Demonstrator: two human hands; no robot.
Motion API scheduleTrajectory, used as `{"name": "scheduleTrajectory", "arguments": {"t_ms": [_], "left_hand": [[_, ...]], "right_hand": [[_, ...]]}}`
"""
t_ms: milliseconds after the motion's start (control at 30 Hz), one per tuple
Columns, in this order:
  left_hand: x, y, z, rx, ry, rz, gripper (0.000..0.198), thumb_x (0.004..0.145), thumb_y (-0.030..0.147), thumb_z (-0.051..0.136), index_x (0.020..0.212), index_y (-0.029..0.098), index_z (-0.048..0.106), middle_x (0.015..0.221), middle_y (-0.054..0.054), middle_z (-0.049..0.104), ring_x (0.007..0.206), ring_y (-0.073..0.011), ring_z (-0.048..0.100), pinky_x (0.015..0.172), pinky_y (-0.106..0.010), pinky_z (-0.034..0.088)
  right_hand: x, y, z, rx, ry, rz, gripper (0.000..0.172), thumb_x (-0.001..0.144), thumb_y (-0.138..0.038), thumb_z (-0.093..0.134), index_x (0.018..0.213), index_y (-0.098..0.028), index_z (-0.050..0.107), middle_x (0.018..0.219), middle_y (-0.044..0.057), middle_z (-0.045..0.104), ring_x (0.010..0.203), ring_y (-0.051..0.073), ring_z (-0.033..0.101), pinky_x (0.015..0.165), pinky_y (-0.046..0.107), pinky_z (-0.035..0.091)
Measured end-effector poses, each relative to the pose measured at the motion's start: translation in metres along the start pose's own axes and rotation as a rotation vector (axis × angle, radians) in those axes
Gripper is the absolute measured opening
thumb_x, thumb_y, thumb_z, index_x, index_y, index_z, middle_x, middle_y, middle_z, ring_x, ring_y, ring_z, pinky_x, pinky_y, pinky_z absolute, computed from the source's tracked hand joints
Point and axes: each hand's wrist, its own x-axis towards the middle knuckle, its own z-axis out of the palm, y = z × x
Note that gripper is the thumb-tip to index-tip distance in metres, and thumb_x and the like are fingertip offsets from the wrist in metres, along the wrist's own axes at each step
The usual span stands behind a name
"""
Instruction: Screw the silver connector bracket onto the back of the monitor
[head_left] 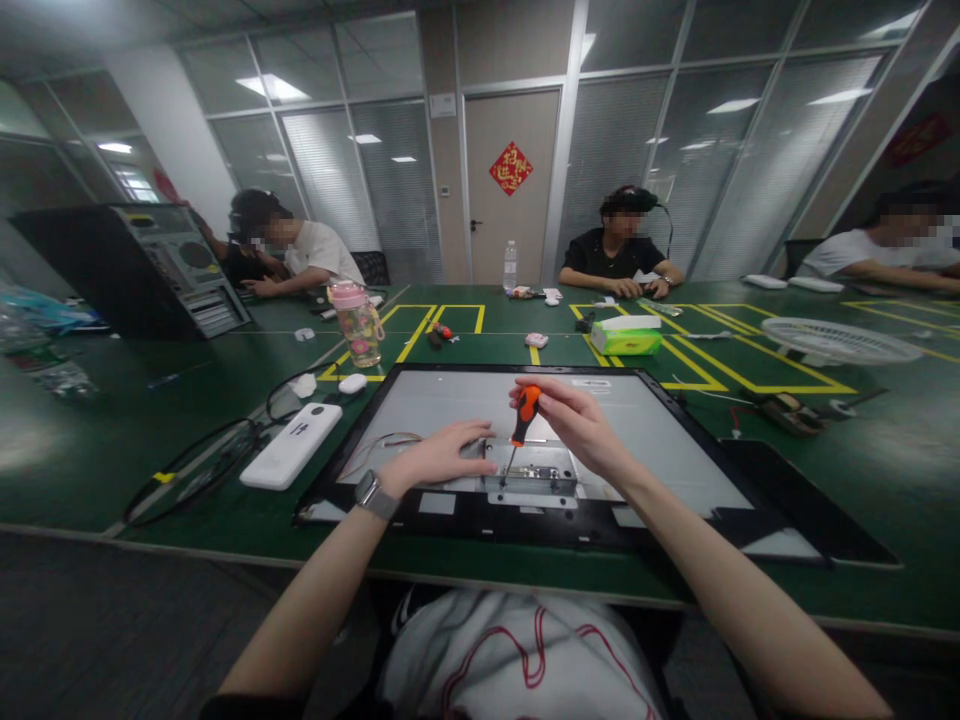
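A flat panel with a black frame lies face down or flat on the green table. On its near middle part sits a metal bracket with a small board inside. My right hand holds an orange and black screwdriver nearly upright, its tip at the left part of the bracket. My left hand, with a watch on the wrist, rests at the bracket's left side, fingers apart. Thin wires run along the panel to the left of that hand.
White power bank and black cable loop lie left. Beyond stand a pink-lidded bottle, a computer case and a green tissue pack. A black slab lies right. Several people sit across the table.
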Motion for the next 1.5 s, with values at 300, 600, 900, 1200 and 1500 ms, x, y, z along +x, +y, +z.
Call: {"name": "scheduleTrajectory", "arguments": {"t_ms": [300, 600, 900, 1200, 1500], "left_hand": [[-0.001, -0.001, 0.001, -0.002, 0.009, -0.002, 0.075, 0.082, 0.069, 0.053, 0.139, 0.019, 0.05, 0.155, -0.009, 0.038, 0.142, -0.0269, 0.036, 0.12, -0.039, 0.024], [-0.001, 0.003, -0.001, -0.005, 0.012, -0.007, 0.075, 0.082, 0.069, 0.054, 0.139, 0.019, 0.051, 0.154, -0.01, 0.04, 0.142, -0.0272, 0.037, 0.12, -0.038, 0.024], [-0.001, 0.0, 0.0, -0.003, 0.001, 0.011, 0.075, 0.083, 0.069, 0.052, 0.14, 0.021, 0.05, 0.155, -0.009, 0.038, 0.142, -0.0272, 0.035, 0.12, -0.038, 0.023], [-0.002, 0.003, -0.001, -0.01, 0.002, 0.006, 0.071, 0.083, 0.066, 0.055, 0.139, 0.022, 0.051, 0.154, -0.009, 0.039, 0.142, -0.0269, 0.036, 0.119, -0.04, 0.024], [-0.001, 0.003, -0.001, 0.006, -0.002, 0.0, 0.073, 0.083, 0.066, 0.054, 0.14, 0.02, 0.05, 0.154, -0.009, 0.039, 0.142, -0.0265, 0.036, 0.12, -0.037, 0.023]], "right_hand": [[0.001, 0.001, -0.001, -0.082, 0.106, 0.002, 0.022, 0.084, -0.042, 0.07, 0.099, -0.027, 0.073, 0.092, 0.001, 0.066, 0.083, 0.017, 0.06, 0.081, 0.031, 0.048], [0.002, -0.007, 0.002, 0.142, 0.027, 0.055, 0.02, 0.079, -0.043, 0.075, 0.09, -0.027, 0.074, 0.1, 0.003, 0.068, 0.095, 0.02, 0.063, 0.095, 0.039, 0.046], [0.003, -0.011, 0.004, 0.253, -0.022, 0.123, 0.022, 0.083, -0.042, 0.072, 0.098, -0.025, 0.072, 0.097, 0.004, 0.073, 0.098, 0.021, 0.067, 0.099, 0.043, 0.045], [0.003, -0.002, -0.002, 0.002, 0.092, 0.036, 0.02, 0.071, -0.034, 0.082, 0.087, -0.025, 0.074, 0.09, 0.001, 0.071, 0.079, 0.017, 0.065, 0.077, 0.033, 0.053], [0.003, -0.007, 0.002, 0.062, 0.04, 0.059, 0.023, 0.08, -0.042, 0.074, 0.094, -0.025, 0.075, 0.085, 0.002, 0.07, 0.081, 0.019, 0.065, 0.078, 0.035, 0.052]]}}
